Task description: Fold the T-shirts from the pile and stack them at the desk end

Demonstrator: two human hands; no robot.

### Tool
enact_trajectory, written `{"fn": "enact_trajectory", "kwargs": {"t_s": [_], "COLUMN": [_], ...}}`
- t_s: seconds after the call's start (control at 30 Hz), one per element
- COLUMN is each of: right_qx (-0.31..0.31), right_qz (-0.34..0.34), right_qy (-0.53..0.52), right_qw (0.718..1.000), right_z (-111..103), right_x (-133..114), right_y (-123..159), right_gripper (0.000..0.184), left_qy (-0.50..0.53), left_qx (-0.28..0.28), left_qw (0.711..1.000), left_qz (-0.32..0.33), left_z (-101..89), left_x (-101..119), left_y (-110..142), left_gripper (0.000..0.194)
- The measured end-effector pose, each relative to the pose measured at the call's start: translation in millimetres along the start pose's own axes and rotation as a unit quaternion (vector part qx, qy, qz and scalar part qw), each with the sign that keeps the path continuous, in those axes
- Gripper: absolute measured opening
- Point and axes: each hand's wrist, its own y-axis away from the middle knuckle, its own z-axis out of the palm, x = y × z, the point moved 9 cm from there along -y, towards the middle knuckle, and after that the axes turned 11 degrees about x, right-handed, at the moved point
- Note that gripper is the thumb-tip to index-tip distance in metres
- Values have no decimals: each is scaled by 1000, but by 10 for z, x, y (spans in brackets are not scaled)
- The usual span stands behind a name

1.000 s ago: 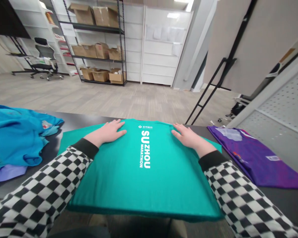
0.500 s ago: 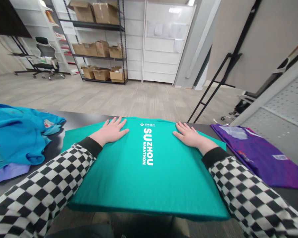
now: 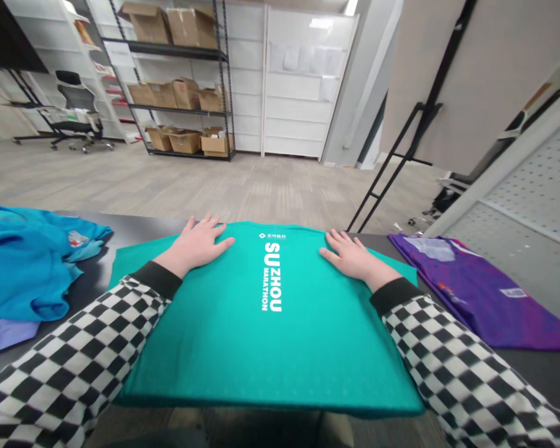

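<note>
Head view: the **teal T-shirt** (image 3: 270, 336) is laid flat on a dark table (image 3: 539, 367), directly in front of the wearer, with white "SUZHOU MARATHON" lettering printed down its middle. The left hand (image 3: 196, 244) and right hand (image 3: 354, 260) are held well apart, one on either side of the lettering near the shirt's far edge. Both are pressed flat with the fingers spread, and the fabric is not gripped. Black-and-white checkered sleeves (image 3: 60, 367) extend from the wrists. A crumpled blue garment (image 3: 28, 267) is placed left of the shirt, over a lavender garment (image 3: 4, 335), and a purple garment (image 3: 476, 292) is laid to the right. Cardboard boxes (image 3: 182, 90) are stored on metal shelving (image 3: 224, 81) beyond the table.
</note>
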Motion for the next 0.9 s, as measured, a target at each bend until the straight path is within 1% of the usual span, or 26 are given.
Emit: {"fn": "enact_trajectory", "kwargs": {"t_s": [0.03, 0.1, 0.17, 0.2, 0.3, 0.43, 0.53, 0.63, 0.73, 0.8, 0.83, 0.9], "right_qx": [17, 39, 27, 12, -19, -18, -21, -15, 33, 61, 58, 20], "right_qz": [-10, -28, -27, -20, 4, 11, 15, 11, -10, -16, -10, 13], "right_qy": [5, 8, -1, -5, -9, -13, -12, -22, -47, -61, -63, -55], "right_qw": [1000, 999, 999, 1000, 1000, 1000, 1000, 1000, 998, 996, 996, 998], "right_z": [-38, -82, -44, -3, 102, 128, 126, 84, -65, -154, -161, -94], "right_x": [-12, -36, -38, -30, -1, 6, 12, 16, 24, 71, 113, 223], "right_y": [6, 33, 76, 100, 163, 194, 206, 213, 198, 187, 184, 189], "right_gripper": [93, 91, 91, 92, 98, 100, 102, 100, 90, 83, 81, 82], "left_qy": [-1, 10, 27, 33, 40, 37, 32, 24, 21, 29, 35, 44], "left_qx": [-8, -49, -89, -98, -93, -77, -71, -76, -68, -74, -83, -98], "left_qw": [1000, 999, 996, 995, 995, 996, 997, 997, 997, 996, 995, 993], "left_qz": [-3, -11, -16, -15, -8, -9, 1, 3, -16, -32, -38, -44], "left_z": [-11, 36, 118, 151, 213, 251, 231, 179, 109, 115, 140, 200], "left_x": [-9, -25, -37, -43, -61, -80, -65, -93, -200, -277, -306, -346], "left_y": [12, 59, 113, 131, 141, 145, 169, 189, 189, 194, 200, 206], "left_gripper": [86, 90, 97, 100, 102, 103, 105, 105, 101, 101, 101, 102]}}
